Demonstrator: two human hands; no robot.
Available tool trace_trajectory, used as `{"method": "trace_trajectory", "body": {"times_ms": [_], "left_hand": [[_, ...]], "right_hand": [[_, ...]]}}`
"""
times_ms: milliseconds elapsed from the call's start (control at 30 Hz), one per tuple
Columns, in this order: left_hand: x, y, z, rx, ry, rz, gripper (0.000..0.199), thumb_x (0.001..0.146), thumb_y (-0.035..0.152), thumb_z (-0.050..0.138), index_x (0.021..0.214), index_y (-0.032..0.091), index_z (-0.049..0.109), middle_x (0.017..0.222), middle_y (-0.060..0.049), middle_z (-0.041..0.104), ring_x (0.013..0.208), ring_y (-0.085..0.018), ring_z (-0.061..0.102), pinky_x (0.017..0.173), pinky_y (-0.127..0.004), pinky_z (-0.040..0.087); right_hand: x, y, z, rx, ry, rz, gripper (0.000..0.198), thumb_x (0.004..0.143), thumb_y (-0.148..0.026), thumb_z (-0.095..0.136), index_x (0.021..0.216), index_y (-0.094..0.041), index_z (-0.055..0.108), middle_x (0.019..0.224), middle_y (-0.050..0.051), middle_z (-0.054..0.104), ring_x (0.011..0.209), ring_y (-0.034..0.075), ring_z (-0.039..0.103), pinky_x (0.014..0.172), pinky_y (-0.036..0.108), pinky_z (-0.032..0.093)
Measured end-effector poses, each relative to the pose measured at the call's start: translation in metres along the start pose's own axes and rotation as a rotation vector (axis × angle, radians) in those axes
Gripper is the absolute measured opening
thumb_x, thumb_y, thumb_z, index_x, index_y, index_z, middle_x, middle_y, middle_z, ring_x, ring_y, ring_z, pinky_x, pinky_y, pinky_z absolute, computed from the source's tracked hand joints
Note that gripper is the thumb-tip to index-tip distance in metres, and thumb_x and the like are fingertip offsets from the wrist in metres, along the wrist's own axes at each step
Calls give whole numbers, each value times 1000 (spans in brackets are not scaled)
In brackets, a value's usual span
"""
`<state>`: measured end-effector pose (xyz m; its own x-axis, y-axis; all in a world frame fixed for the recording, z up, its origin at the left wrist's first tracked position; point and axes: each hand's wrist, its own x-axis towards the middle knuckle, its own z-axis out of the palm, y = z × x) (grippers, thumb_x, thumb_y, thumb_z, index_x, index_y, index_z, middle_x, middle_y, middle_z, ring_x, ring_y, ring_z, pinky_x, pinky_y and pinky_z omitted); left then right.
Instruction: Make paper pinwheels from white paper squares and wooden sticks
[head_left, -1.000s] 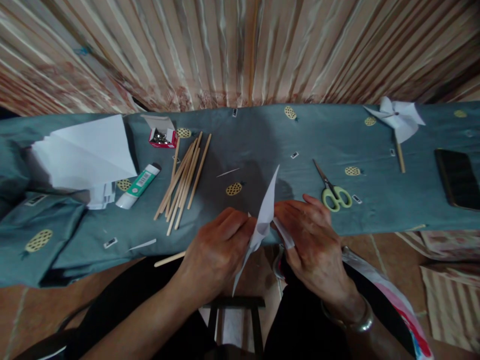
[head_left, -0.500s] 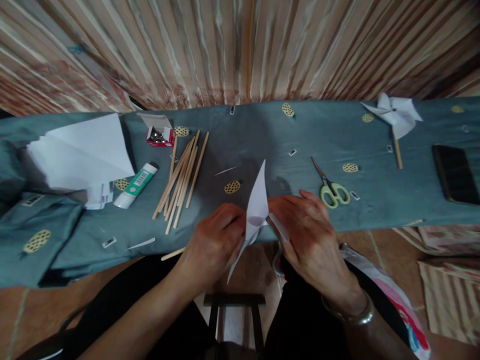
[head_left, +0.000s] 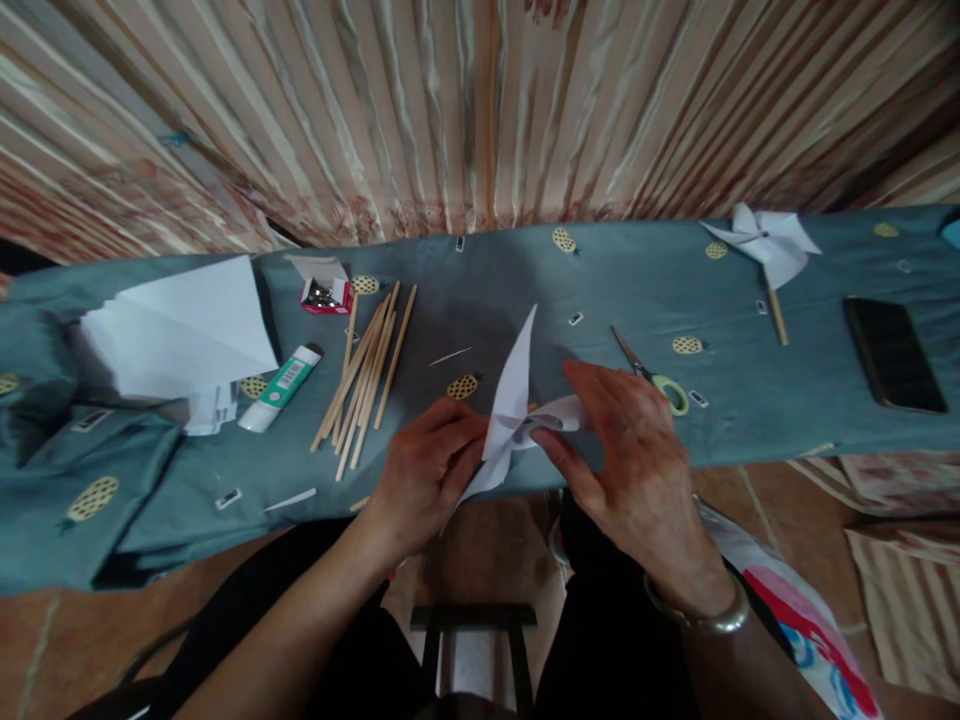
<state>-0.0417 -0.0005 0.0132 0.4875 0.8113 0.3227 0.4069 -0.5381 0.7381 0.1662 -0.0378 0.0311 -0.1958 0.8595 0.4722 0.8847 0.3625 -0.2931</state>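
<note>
A white paper pinwheel (head_left: 511, 395) is between my two hands near the table's front edge, its middle turned toward me. My left hand (head_left: 431, 470) is closed at its left side, fingers bent behind the paper. A wooden stick (head_left: 360, 504) pokes out below that hand; how it runs under the fingers is hidden. My right hand (head_left: 626, 450) has its thumb against the pinwheel's middle, with the other fingers curled round the right-hand blade. Just beyond my right hand lie scissors (head_left: 670, 392) with green handles, partly covered by the hand.
Left on the cloth-covered table (head_left: 517, 265) are stacked white paper (head_left: 191, 325), a glue tube (head_left: 281, 388), a red box of small metal pieces (head_left: 328, 295) and several wooden sticks (head_left: 367, 375). Rightward lie another pinwheel (head_left: 780, 245) on a stick and a black phone (head_left: 894, 352).
My right hand has lifted and opened somewhat, its thumb moving onto the pinwheel's middle. The pinwheel has turned to show its centre and right blade. My left hand keeps its hold.
</note>
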Motion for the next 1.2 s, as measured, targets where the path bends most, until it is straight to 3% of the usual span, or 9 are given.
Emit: {"method": "trace_trajectory", "body": {"times_ms": [233, 400, 467, 567, 667, 867, 1000, 1200], "left_hand": [[3, -11, 9, -408, 92, -295, 20, 89, 32, 61, 86, 20, 77, 86, -5, 69, 80, -18, 67, 72, -28, 53], [11, -5, 18, -887, 227, -583, 30, 66, 41, 84, 86, 19, 78, 82, -5, 75, 79, -22, 68, 78, -34, 55], [14, -2, 19, -979, 251, -657, 34, 58, 43, 88, 80, 20, 76, 79, -5, 75, 76, -21, 68, 79, -34, 56], [16, -5, 20, -945, 254, -683, 32, 59, 47, 85, 70, 21, 71, 76, -5, 75, 73, -22, 69, 76, -37, 58], [15, -13, 23, -896, 226, -612, 26, 73, 48, 72, 73, 22, 68, 78, -7, 75, 76, -24, 70, 74, -40, 59], [16, -20, 24, -888, 236, -537, 16, 89, 22, 50, 90, 23, 66, 88, -7, 75, 87, -23, 72, 77, -41, 61], [23, -15, 20, -802, 240, -524, 36, 94, 10, 35, 107, 23, 66, 82, -6, 73, 82, -21, 72, 70, -38, 61], [29, -6, 15, -600, 240, -484, 44, 100, 14, 24, 114, 24, 65, 76, -5, 71, 68, -19, 68, 63, -36, 58]], "right_hand": [[3, 11, -3, 39, 167, 102, 65, 91, -32, 65, 149, -19, 39, 143, 18, 55, 135, 35, 50, 111, 55, 42], [-2, 21, 0, 171, 207, 304, 55, 95, -35, 57, 147, -23, 43, 145, 15, 54, 132, 32, 53, 107, 57, 46], [-4, 22, 4, 273, 189, 403, 50, 96, -38, 55, 144, -24, 48, 142, 14, 57, 125, 30, 59, 104, 57, 48], [-5, 20, 12, 449, 156, 529, 45, 96, -41, 55, 137, -23, 55, 137, 14, 62, 121, 28, 62, 104, 56, 48], [-4, 18, 21, 653, 126, 618, 41, 95, -43, 57, 129, -22, 62, 128, 13, 69, 118, 26, 65, 104, 52, 49], [-2, 19, 34, 968, 14, 793, 38, 89, -47, 62, 116, -21, 70, 109, 10, 77, 94, 22, 73, 84, 38, 59], [-2, 11, 39, 1030, -232, 720, 33, 85, -48, 66, 101, -20, 75, 87, 6, 78, 78, 18, 72, 76, 33, 59], [-5, -26, 48, 1199, -514, 605, 30, 85, -46, 66, 98, -20, 73, 93, 6, 77, 85, 19, 71, 79, 33, 57]]}}
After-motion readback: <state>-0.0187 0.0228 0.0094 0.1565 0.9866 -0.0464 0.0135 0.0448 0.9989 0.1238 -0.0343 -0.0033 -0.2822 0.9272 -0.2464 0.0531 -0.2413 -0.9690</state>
